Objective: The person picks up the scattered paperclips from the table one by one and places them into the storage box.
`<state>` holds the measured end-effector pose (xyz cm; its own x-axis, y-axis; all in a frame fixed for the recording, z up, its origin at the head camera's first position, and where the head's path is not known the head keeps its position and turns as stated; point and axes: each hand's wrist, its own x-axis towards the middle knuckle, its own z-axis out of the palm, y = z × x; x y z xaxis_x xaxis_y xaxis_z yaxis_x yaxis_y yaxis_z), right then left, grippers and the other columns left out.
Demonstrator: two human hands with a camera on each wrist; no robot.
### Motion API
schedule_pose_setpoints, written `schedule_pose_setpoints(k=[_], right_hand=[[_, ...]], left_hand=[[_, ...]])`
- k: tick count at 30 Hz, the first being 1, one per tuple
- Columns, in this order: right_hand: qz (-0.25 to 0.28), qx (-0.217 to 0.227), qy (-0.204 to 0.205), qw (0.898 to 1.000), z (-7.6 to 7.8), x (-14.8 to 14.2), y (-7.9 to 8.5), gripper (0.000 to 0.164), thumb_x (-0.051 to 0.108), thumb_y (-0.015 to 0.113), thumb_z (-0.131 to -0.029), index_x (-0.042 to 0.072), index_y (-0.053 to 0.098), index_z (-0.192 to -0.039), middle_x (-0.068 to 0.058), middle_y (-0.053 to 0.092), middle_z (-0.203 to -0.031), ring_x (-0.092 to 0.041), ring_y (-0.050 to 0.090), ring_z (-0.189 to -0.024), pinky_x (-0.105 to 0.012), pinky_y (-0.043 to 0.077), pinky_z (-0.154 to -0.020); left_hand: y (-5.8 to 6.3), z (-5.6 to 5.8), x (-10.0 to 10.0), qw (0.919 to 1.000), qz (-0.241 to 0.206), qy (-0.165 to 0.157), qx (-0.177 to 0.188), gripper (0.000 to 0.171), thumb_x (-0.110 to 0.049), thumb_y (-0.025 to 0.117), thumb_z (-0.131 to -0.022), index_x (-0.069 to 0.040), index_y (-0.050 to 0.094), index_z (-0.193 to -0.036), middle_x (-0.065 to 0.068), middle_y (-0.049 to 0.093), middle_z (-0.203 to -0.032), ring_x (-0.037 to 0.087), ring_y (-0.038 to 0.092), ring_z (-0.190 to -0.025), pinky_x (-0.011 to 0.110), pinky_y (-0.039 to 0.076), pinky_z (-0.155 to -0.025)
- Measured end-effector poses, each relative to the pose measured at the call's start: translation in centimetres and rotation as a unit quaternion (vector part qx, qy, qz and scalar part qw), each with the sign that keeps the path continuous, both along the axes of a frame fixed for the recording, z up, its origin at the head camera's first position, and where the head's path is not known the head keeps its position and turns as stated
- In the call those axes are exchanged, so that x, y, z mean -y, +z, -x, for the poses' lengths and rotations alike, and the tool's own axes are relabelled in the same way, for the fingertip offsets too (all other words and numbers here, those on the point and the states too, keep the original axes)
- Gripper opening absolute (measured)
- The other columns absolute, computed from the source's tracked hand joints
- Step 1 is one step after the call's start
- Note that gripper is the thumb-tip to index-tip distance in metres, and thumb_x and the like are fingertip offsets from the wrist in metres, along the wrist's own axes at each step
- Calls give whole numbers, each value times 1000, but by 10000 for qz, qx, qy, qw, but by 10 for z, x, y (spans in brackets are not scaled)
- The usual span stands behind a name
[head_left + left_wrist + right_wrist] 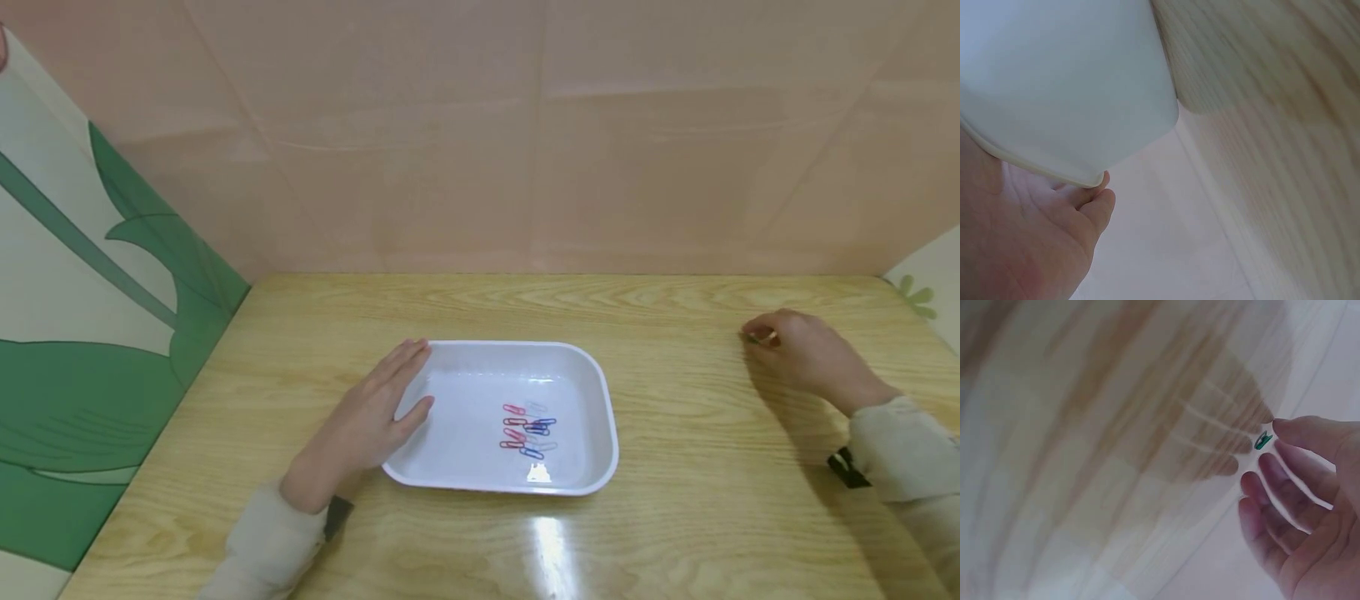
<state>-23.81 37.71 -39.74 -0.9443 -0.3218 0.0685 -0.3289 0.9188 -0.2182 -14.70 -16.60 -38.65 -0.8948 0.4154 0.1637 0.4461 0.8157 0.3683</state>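
A white tray [457, 450] sits on the table with several paper clips [528, 429] in red, blue and white on its floor, toward the right. My left hand [371, 417] rests on the tray's left rim, fingers fairly straight toward the far left corner and thumb over the inside. From the left wrist, the palm and fingers [1099, 215] show just beneath the rim. Far to the right, my right hand [806, 354] bends thumb and forefinger around a small green paper clip [1263, 440], right at their tips and close over the table.
The pale wood table [675, 517] ends at a pinkish covered wall [525, 167] behind. A panel with green leaf shapes [60, 400] borders the left side. Dark straps show at both sleeves [903, 446].
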Motion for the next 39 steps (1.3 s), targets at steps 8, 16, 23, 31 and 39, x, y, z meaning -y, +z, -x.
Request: schedule_pose_setpoints(k=[8,16,23,31,39], right_hand=[[-269,213,-95,9994,-2,-2,2,24,4,64,-92,-12,67,-109,-26,70,-94,-40,67,-84,-52,56,-68],[-405,158,-97,9990,-2,-2,3,22,1,64,-90,-12,68,-107,-27,71,-93,-40,67,-82,-54,56,-70],[-305,213,-134,9992,-2,-2,3,20,2,65,-88,-7,70,-104,-24,72,-92,-38,68,-83,-54,56,-70],[-38,-181,29,9998,-8,10,8,21,2,69,-88,-5,69,-107,-21,72,-95,-30,69,-77,-47,57,-62],[189,-498,83,9985,-17,32,19,19,5,69,-88,1,70,-107,-12,74,-92,-22,67,-73,-33,53,-57]], left_hand=[[0,-1,0,10000,-10,1,-97,63,-31,56,-100,-5,35,-153,12,34,-161,32,30,-150,49,29,-122],[0,-1,0,9999,-36,-21,-118,64,-31,57,-100,-4,35,-153,13,35,-160,32,30,-150,50,30,-122],[-2,0,0,10000,-6,-33,-84,63,-32,55,-100,-5,34,-154,12,34,-161,30,28,-151,49,29,-122],[-3,1,0,9998,-45,-39,-196,64,-31,57,-99,-4,36,-153,13,35,-160,32,30,-150,51,31,-121],[-1,2,-1,10000,30,-14,-62,63,-33,55,-101,-5,35,-154,11,34,-161,29,28,-151,49,29,-122]])
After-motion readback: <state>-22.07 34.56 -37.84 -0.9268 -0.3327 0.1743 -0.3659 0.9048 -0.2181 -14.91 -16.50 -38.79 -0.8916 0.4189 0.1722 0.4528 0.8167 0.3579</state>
